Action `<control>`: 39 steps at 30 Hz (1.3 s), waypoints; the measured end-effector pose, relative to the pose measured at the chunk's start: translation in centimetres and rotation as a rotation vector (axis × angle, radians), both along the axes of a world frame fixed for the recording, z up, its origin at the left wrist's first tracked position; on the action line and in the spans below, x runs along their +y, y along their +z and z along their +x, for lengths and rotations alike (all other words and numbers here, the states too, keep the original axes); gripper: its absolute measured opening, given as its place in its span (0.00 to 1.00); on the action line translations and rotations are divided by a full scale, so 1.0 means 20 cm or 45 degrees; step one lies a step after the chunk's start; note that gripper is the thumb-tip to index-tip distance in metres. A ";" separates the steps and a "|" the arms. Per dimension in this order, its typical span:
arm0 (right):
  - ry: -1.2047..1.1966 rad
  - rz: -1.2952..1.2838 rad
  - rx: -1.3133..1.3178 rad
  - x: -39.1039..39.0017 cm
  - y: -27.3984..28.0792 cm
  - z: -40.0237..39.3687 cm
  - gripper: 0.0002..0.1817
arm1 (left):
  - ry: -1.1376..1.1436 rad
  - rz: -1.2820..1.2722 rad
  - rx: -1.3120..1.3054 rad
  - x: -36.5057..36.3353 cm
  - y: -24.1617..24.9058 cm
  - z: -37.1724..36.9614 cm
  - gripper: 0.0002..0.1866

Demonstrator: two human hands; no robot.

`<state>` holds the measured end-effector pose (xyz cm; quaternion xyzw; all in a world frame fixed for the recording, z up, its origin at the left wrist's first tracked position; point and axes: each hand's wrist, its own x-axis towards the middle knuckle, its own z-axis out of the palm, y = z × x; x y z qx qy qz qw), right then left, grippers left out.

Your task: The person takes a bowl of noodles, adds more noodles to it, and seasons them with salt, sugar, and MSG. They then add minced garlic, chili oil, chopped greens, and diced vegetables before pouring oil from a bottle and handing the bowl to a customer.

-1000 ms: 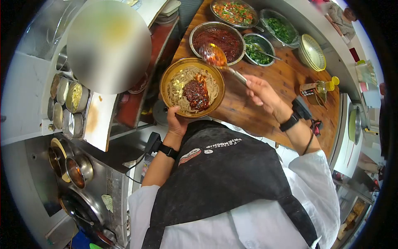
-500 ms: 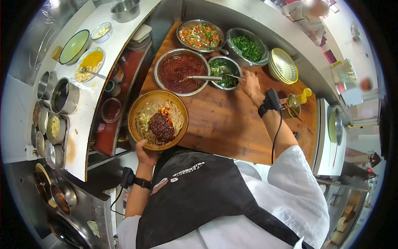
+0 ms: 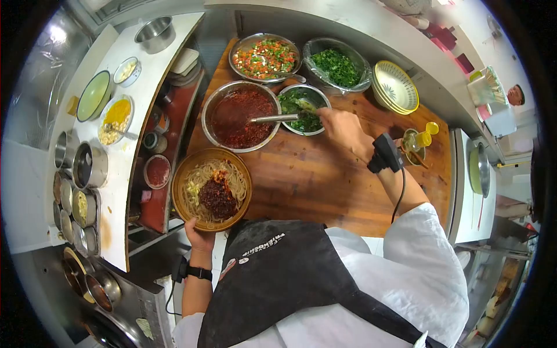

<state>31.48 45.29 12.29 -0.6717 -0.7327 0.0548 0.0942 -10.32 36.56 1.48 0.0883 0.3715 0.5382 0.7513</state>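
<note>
My left hand (image 3: 201,235) grips the near rim of a brown bowl (image 3: 176,188), thumb over the edge. Noodles (image 3: 232,174) fill that bowl, topped with dark red chili sauce (image 3: 217,198) and pale chopped bits. Over the right edge of a small steel bowl (image 3: 324,100) of chopped greens (image 3: 293,100), my right hand (image 3: 346,132) is closed around a spoon, mostly hidden, whose end reaches among the greens. Left of it stands a large steel bowl (image 3: 207,113) of red chili sauce, with a metal ladle handle (image 3: 275,118) lying across its rim.
Behind are a bowl of diced vegetables (image 3: 267,58) and a lined bowl of chopped herbs (image 3: 336,66). Stacked patterned bowls (image 3: 397,88) and a yellow-capped bottle (image 3: 423,139) stand right. A white shelf (image 3: 119,191) at left carries pots and bowls.
My right hand has moved left and nearer the small bowl of greens, bringing the spoon over it. The left hand still holds the noodle bowl. The camera view has shifted slightly.
</note>
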 end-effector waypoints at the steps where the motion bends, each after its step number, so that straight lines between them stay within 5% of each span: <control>1: -0.009 0.002 0.011 -0.02 -0.01 -0.02 0.09 | 0.005 0.003 0.038 0.00 0.00 0.00 0.30; 7: -0.029 -0.249 -0.292 0.04 -0.16 0.01 0.12 | -0.013 -0.006 0.060 0.00 0.03 0.01 0.31; 12: -0.123 -0.009 -0.134 0.05 -0.19 0.17 0.12 | -0.032 0.040 0.087 0.01 0.08 0.05 0.33; 23: -0.482 -0.309 0.045 0.08 -0.16 0.06 0.11 | -0.019 0.013 0.112 -0.01 0.08 0.05 0.32; 33: -0.547 -0.101 1.114 0.15 -0.45 0.03 0.12 | 0.002 0.024 0.073 -0.01 0.02 0.03 0.32; 35: -0.756 -0.440 1.598 0.11 -0.33 0.02 0.09 | 0.004 0.020 0.075 -0.02 0.04 0.04 0.32; 39: -0.744 -0.453 1.867 0.09 -0.37 0.05 0.07 | -0.001 0.025 0.067 -0.01 0.05 0.04 0.32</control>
